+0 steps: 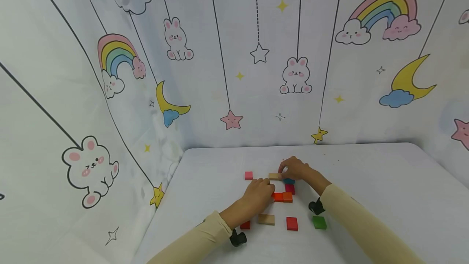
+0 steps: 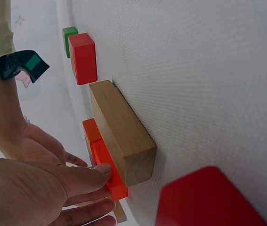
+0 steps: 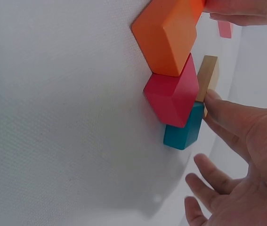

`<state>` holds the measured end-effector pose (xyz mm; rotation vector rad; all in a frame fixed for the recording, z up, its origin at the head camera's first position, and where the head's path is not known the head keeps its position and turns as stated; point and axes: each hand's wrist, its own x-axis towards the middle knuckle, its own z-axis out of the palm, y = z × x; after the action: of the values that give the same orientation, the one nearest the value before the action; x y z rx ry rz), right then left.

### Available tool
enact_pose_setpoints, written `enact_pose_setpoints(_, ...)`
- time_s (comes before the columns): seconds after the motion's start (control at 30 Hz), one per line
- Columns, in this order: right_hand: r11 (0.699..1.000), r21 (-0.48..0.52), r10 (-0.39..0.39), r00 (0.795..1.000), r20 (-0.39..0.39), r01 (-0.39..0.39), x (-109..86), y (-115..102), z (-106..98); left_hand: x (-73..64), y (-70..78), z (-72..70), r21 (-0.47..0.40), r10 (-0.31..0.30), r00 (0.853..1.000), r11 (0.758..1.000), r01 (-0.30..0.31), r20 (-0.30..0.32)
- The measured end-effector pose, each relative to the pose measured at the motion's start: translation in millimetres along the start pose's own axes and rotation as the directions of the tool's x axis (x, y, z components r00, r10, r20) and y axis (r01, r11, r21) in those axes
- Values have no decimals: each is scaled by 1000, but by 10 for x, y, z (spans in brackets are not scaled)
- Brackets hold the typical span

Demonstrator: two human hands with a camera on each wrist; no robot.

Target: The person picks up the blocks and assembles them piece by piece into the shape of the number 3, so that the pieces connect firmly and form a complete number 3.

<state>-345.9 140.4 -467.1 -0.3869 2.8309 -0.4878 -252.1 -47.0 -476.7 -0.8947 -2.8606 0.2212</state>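
My left hand [image 1: 258, 195] pinches the left end of an orange-red block [image 2: 110, 170], thumb on its near side. An orange block [image 1: 287, 197] sits against that block's right end. A crimson block [image 3: 174, 94] and a teal block [image 3: 184, 132] run on behind the orange one in a row. My right hand [image 1: 296, 169] reaches over the teal block and pinches the right end of a wooden block [image 1: 274, 176] between thumb and index finger. The other right fingers spread loosely, as the right wrist view shows.
Nearer the front lie a second wooden block [image 1: 266, 219], a red block [image 1: 292, 223], a green block [image 1: 319, 222] and a dark red block [image 1: 245, 225] partly behind the left wrist. A pink block [image 1: 248, 175] sits at the back left. A patterned curtain [image 1: 256, 93] hangs behind the white table [image 1: 384, 199].
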Motion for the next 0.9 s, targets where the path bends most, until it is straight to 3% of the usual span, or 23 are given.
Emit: enact_pose_setpoints(0.9, 1000, -19, -4, 1000, -3, 4, 7, 14, -11, 22, -15, 62, -12, 4, 1000, 1000, -4, -1)
